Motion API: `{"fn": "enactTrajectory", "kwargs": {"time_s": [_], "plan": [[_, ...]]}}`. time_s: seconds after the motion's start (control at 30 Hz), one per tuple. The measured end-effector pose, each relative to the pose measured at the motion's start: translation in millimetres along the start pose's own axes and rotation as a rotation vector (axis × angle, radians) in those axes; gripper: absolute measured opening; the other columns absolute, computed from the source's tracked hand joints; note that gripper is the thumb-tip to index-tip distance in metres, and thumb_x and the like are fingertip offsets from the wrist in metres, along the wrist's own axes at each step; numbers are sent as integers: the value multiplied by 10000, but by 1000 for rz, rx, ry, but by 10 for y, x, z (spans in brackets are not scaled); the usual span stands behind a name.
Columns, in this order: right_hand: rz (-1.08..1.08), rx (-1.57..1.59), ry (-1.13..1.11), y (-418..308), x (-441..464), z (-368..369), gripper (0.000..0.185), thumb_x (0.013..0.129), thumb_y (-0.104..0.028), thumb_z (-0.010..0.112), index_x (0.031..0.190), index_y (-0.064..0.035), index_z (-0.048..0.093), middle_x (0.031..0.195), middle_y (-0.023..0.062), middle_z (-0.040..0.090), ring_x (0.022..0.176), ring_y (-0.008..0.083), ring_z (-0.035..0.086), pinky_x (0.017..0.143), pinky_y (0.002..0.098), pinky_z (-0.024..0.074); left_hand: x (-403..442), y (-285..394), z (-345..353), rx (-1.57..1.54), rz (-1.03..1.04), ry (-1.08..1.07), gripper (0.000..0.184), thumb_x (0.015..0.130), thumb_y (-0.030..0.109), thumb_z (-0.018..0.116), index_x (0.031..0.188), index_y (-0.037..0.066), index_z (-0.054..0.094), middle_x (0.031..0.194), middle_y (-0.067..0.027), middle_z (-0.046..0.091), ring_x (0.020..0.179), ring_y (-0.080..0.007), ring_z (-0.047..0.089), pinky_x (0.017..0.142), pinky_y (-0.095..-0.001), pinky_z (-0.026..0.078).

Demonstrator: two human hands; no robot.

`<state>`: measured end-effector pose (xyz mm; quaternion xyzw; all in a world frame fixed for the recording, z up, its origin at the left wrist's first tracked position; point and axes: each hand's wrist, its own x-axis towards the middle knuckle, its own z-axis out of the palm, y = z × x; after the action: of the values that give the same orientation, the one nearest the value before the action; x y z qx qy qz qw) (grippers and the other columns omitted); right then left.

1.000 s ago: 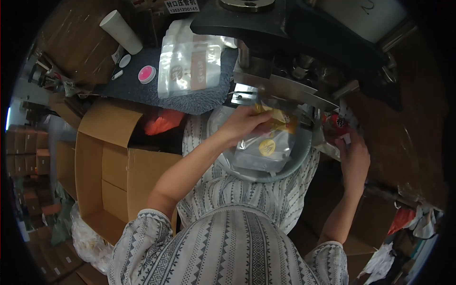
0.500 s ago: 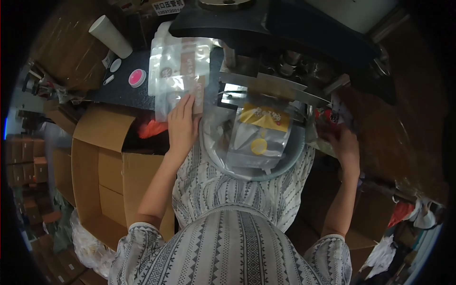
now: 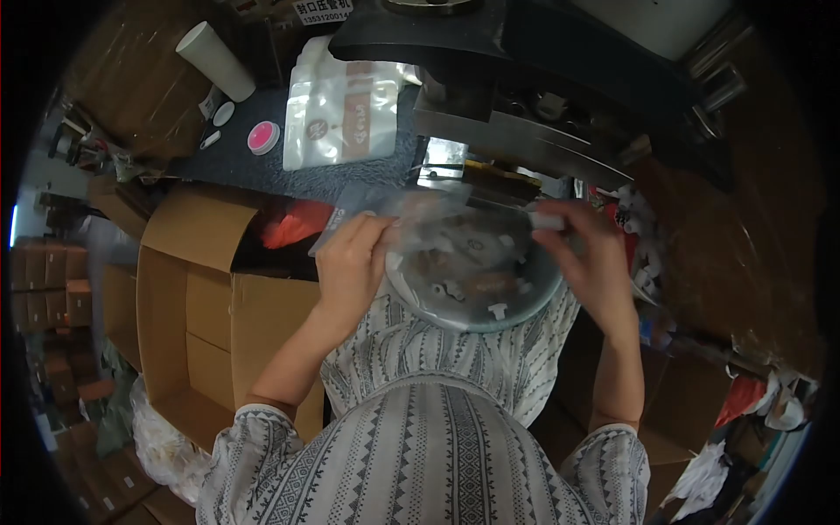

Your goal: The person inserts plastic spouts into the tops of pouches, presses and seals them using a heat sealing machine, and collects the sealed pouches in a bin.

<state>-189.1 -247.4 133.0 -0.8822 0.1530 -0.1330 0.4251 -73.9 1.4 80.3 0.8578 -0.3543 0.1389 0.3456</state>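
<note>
My left hand (image 3: 352, 269) is closed on the edge of a translucent plastic pouch (image 3: 429, 206), which is blurred and stretches over a round basin (image 3: 455, 325) in my lap. My right hand (image 3: 588, 262) pinches a small white plastic spout (image 3: 548, 221) between thumb and fingers at the basin's right side. Several white spout-like pieces (image 3: 498, 311) lie in the basin. Above the basin stands a dark press machine (image 3: 525, 131) with metal jaws. A stack of silvery pouches (image 3: 341, 114) with brown print rests on the blue-grey cloth to the left of the machine.
An open cardboard box (image 3: 188, 306) stands at my left, with a red item (image 3: 293, 224) behind it. A pink-filled round tub (image 3: 262, 137) and a white cup-like tube (image 3: 215, 61) are on the cloth at upper left. White and red items lie right of the machine.
My left hand has left the pouch stack and moved down, now with a pouch. My right hand has come left from the side with a spout. The yellow-labelled pouch no longer hangs over the basin.
</note>
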Motion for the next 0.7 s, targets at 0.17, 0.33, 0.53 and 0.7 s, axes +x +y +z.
{"fn": "enactTrajectory", "kwargs": {"time_s": [0.17, 0.33, 0.53, 0.7], "plan": [[-468, -53, -153, -170, 29, 295, 273, 782, -62, 676, 1045, -24, 618, 953, 144, 628, 857, 306, 633, 726, 358, 510, -25, 135, 29, -122, 73, -142, 139, 771, 1, 650, 908, 24, 645, 815, -124, 625, 693, -314, 618, 612, -360, 485], [-130, 6, -148, -14, 48, 207, 290, 801, -113, 681, 1064, -14, 610, 953, 154, 632, 910, 327, 616, 745, 379, 507, -6, 123, 442, -353, -41, -489, 135, 854, 110, 646, 930, -1, 657, 775, -94, 641, 627, -220, 631, 582, -292, 481], [28, -450, 122, 346, -72, -131, 328, 836, -190, 659, 1107, -19, 588, 972, 182, 629, 924, 363, 607, 757, 442, 492, 437, 220, 776, -1117, -822, -525, 308, 918, 257, 616, 908, -49, 655, 727, -21, 634, 644, -53, 579, 534, -218, 439], [14, -925, 235, 1253, 186, -161, 344, 870, -172, 578, 1197, -72, 534, 1017, 197, 610, 935, 381, 597, 761, 453, 499, 460, 98, 697, -674, -579, -630, 273, 925, 221, 594, 1000, -38, 635, 799, -62, 658, 676, -134, 632, 635, -247, 522]]}}
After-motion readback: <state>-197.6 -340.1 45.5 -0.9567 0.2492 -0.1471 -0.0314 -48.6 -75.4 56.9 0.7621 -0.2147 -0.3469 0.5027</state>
